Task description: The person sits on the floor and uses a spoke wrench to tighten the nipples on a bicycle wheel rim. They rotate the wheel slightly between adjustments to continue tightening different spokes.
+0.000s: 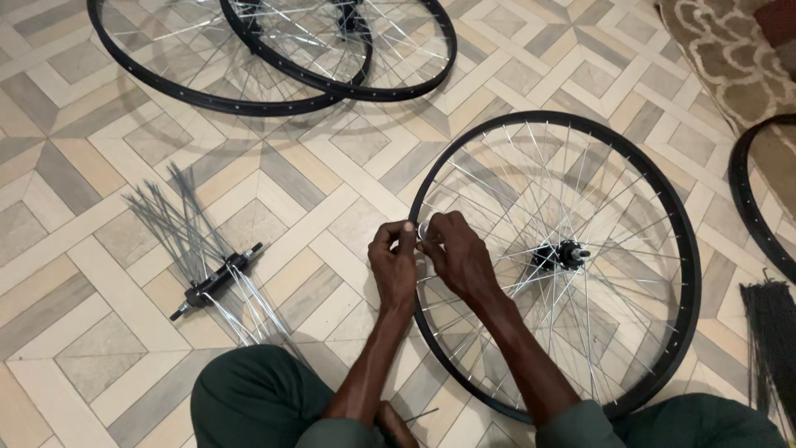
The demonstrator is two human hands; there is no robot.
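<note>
Both hands, the left hand [395, 264] and right hand [454, 253], pinched fingers together on a thin, springy spoke [425, 235] at the rim [680, 241] of a light, stiff wheel, best gripped there.

Under your hands the wheel rim [673, 217] is black metal with a satin sheen, its spokes [531, 166] thin bright steel that glints. The hub [564, 254] looks dark metal with a shiny axle end. The floor tiles [91, 332] are smooth, faintly glossy stone-look ceramic. Your trousers [249, 398] are matt green cloth; the rug [730, 58] is soft, woven pile.
</note>
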